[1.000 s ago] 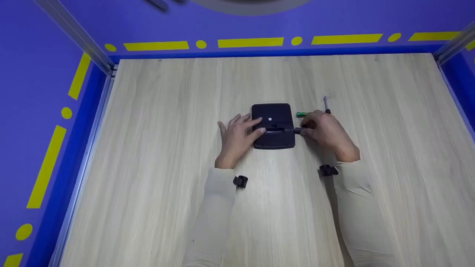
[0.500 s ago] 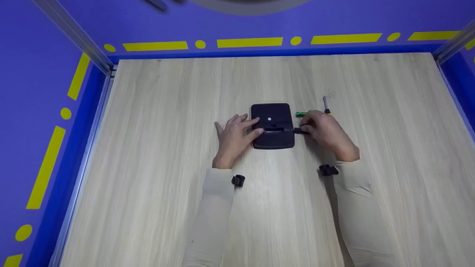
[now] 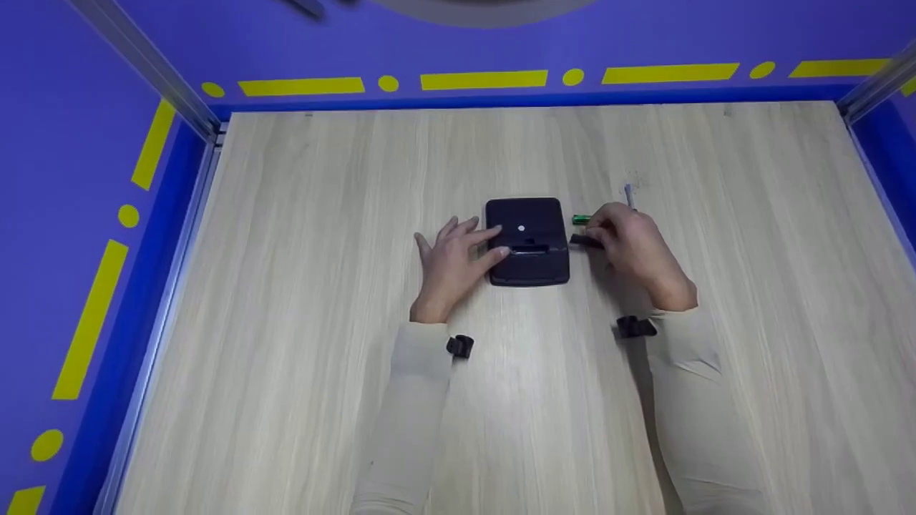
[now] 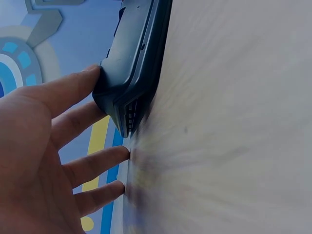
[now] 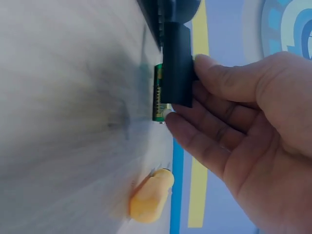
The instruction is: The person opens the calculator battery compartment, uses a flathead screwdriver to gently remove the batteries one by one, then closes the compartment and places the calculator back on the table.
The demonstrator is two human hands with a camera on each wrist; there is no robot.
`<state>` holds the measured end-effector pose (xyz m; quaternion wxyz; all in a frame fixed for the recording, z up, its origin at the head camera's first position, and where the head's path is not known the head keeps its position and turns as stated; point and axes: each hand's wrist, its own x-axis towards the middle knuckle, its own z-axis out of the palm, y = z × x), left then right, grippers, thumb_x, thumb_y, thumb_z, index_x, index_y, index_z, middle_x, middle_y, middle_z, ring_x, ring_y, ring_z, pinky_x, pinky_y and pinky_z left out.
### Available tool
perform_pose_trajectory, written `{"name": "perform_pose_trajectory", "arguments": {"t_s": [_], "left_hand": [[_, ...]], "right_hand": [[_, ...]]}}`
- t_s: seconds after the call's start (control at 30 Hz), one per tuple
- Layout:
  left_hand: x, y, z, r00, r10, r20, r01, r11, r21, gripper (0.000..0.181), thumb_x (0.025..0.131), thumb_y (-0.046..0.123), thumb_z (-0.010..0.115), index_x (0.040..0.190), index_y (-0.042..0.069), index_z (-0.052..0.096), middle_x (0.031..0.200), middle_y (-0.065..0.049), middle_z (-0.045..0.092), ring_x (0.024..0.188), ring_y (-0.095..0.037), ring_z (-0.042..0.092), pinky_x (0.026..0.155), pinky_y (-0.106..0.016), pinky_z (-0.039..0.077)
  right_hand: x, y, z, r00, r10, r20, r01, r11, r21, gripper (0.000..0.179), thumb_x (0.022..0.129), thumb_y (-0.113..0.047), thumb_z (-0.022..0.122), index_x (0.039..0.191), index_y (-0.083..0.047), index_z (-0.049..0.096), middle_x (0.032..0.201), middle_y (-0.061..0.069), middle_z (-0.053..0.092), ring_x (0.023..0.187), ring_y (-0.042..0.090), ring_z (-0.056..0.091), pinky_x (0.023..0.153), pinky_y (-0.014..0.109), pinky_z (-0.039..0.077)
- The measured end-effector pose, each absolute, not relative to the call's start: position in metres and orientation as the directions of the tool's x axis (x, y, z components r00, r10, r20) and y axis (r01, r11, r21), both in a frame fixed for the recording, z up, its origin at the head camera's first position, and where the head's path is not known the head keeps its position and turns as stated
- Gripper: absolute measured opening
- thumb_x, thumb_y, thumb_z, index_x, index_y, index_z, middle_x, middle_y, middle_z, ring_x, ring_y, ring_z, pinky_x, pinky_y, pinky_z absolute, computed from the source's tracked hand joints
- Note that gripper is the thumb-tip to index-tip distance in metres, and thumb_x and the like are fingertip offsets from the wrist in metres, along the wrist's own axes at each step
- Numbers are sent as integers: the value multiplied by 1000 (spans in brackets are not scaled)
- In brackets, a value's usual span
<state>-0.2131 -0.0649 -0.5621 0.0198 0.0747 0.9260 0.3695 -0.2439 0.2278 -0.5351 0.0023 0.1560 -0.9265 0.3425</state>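
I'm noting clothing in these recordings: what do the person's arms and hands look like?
The left hand and right hand wear no gloves. Long, pale beige sleeves cover both arms, with visible creases on the right. Each has a small black device on its inner side.

Left hand (image 3: 452, 266) — on black device (image 3: 533, 269)
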Motion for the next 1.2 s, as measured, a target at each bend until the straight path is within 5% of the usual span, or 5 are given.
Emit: {"name": "perform_pose_trajectory", "arguments": {"t_s": [0.13,0.47,1.2], "left_hand": [[-213,-64,-562,-989,149,19,121,715,689,50,98,50,73,141,26,71,157,-12,54,155,-38,34,116,-82,-3],[-214,-64,-561,-989,149,18,119,709,695,49,99,50,73,141,27,71,157,-11,54,155,-37,34,116,-82,-4],[-215,-64,-562,-990,143,13,114,729,675,49,98,51,73,141,28,71,157,-11,55,154,-37,36,116,-82,-1]], "right_hand": [[-243,225,-531,-946,-256,200,-324,694,-643,4,100,3,70,98,2,67,99,14,72,89,24,63,78,37,47],[-240,202,-530,-909,-299,292,-417,622,-663,5,97,6,73,96,4,68,97,15,72,93,27,69,83,44,55],[-232,166,-540,-850,-431,304,-517,574,-635,5,99,2,73,100,-2,70,99,11,70,93,27,67,87,44,57]]}}
